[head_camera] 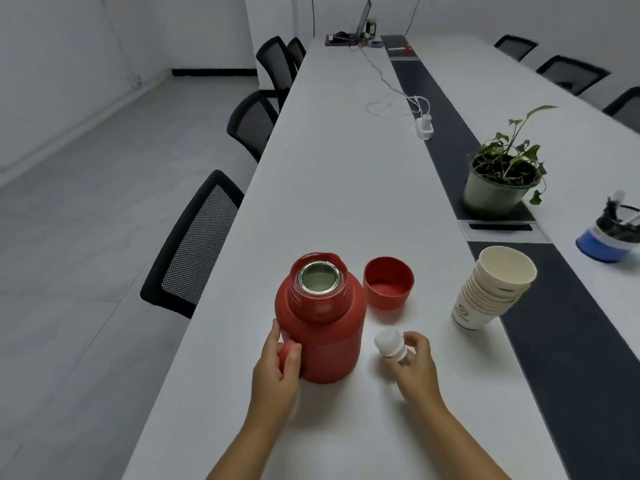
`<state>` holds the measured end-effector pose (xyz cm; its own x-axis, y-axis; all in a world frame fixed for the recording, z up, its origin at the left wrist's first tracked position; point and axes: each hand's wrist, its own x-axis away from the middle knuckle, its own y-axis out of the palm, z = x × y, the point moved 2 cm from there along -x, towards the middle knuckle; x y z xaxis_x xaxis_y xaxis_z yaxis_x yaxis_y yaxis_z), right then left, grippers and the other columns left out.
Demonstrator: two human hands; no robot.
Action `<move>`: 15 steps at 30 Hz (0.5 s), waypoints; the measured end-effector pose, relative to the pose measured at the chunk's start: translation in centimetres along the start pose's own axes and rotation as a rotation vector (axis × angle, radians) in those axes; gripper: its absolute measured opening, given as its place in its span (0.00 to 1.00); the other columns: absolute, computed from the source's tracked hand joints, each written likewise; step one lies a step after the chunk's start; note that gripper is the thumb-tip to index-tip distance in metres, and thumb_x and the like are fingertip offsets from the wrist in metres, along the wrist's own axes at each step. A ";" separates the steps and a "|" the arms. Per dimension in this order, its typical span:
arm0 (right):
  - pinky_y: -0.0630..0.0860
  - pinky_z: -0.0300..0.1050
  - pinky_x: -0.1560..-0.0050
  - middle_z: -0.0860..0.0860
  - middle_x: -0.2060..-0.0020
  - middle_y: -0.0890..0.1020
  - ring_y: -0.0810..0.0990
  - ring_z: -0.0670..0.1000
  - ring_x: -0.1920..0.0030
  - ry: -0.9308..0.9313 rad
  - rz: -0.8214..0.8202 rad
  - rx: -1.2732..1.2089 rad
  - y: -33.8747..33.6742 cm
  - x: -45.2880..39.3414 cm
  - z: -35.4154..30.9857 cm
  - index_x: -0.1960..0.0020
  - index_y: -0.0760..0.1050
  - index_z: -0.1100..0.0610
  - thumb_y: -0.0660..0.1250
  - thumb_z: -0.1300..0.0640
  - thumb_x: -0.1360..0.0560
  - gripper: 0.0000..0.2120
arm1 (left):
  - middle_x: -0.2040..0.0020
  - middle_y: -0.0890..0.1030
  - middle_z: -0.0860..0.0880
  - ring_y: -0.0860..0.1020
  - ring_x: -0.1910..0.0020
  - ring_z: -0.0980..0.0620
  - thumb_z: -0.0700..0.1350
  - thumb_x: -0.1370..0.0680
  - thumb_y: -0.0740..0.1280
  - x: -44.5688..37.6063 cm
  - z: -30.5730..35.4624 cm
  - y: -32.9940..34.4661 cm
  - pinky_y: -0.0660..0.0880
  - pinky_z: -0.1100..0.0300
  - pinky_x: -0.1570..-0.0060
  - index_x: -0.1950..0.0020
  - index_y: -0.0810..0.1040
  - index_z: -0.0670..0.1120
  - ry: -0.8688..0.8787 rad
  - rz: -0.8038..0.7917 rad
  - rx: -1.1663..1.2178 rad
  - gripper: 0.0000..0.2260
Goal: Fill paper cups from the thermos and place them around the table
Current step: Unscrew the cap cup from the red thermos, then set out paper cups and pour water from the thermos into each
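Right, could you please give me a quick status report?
Left hand on thermos handle, right hand holding white stopper. Thermos open, upright. Cup stack untouched. Nothing in the way.

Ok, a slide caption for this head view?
Left hand grips open red thermos; right hand holds white stopper beside stacked paper cups.

Thermos [320, 327] stands on the table [346, 188]; its cap [388, 283] right of it; cup stack [491, 289] farther right; plant [502, 178] behind.
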<state>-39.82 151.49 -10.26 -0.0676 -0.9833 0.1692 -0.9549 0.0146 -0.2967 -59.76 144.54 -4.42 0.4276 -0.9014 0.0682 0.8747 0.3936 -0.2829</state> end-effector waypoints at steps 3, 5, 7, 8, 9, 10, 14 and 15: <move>0.69 0.44 0.58 0.49 0.58 0.77 0.75 0.54 0.55 -0.071 0.070 0.128 1.7 -1.3 0.1 0.52 0.69 0.54 0.70 0.62 0.32 0.13 | 0.59 0.77 0.46 0.76 0.56 0.49 0.40 0.22 0.59 0.1 0.2 0.0 0.75 0.42 0.45 0.28 0.61 0.48 0.001 0.009 -0.030 0.22; 0.69 0.49 0.55 0.56 0.59 0.78 0.74 0.58 0.57 -0.123 0.162 0.285 2.5 -1.9 0.3 0.55 0.71 0.61 0.71 0.61 0.34 0.11 | 0.59 0.76 0.47 0.77 0.56 0.51 0.40 0.22 0.59 0.1 0.4 0.0 0.76 0.44 0.46 0.28 0.61 0.48 -0.012 0.011 -0.041 0.22; 0.68 0.49 0.55 0.57 0.62 0.78 0.73 0.59 0.59 -0.131 0.231 0.377 3.0 -2.3 0.5 0.58 0.72 0.62 0.71 0.61 0.35 0.11 | 0.60 0.76 0.49 0.76 0.58 0.55 0.39 0.22 0.59 0.1 0.5 0.0 0.77 0.52 0.50 0.29 0.61 0.48 -0.014 0.019 -0.044 0.22; 0.68 0.49 0.55 0.57 0.63 0.78 0.74 0.59 0.59 -0.127 0.255 0.401 3.1 -2.3 0.6 0.59 0.72 0.62 0.71 0.61 0.36 0.10 | 0.60 0.75 0.50 0.76 0.59 0.57 0.39 0.22 0.59 0.2 0.6 -0.1 0.77 0.59 0.53 0.29 0.61 0.48 -0.010 0.023 -0.051 0.22; 0.69 0.50 0.54 0.58 0.63 0.78 0.74 0.60 0.59 -0.123 0.272 0.420 3.2 -2.3 0.7 0.59 0.72 0.62 0.72 0.62 0.37 0.10 | 0.61 0.75 0.51 0.76 0.59 0.58 0.40 0.22 0.59 0.2 0.6 -0.1 0.76 0.64 0.56 0.29 0.61 0.48 -0.007 0.028 -0.061 0.21; 0.69 0.51 0.53 0.58 0.63 0.78 0.74 0.61 0.59 -0.122 0.281 0.435 3.2 -2.3 0.9 0.59 0.72 0.62 0.72 0.62 0.37 0.11 | 0.61 0.75 0.52 0.76 0.60 0.59 0.40 0.22 0.59 0.2 0.6 -0.1 0.76 0.66 0.59 0.29 0.61 0.48 -0.008 0.029 -0.075 0.21; 0.70 0.53 0.47 0.61 0.55 0.78 0.74 0.62 0.51 -0.052 0.240 0.458 2.9 -2.2 0.8 0.52 0.74 0.65 0.71 0.62 0.36 0.14 | 0.60 0.74 0.51 0.76 0.56 0.55 0.40 0.21 0.58 0.2 0.9 -0.1 0.76 0.65 0.54 0.28 0.60 0.48 -0.013 0.008 -0.068 0.21; 0.69 0.53 0.43 0.62 0.51 0.78 0.73 0.63 0.46 -0.026 0.219 0.429 2.7 -1.9 0.8 0.49 0.73 0.66 0.71 0.63 0.35 0.16 | 0.57 0.74 0.50 0.77 0.52 0.51 0.40 0.21 0.58 0.2 0.8 -0.2 0.76 0.58 0.48 0.28 0.60 0.47 -0.017 0.006 -0.058 0.21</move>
<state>-42.00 153.23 -12.10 -0.2416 -0.9697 0.0373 -0.7133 0.1514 -0.6843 -59.61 144.41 -3.55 0.4372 -0.8955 0.0828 0.8577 0.3875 -0.3379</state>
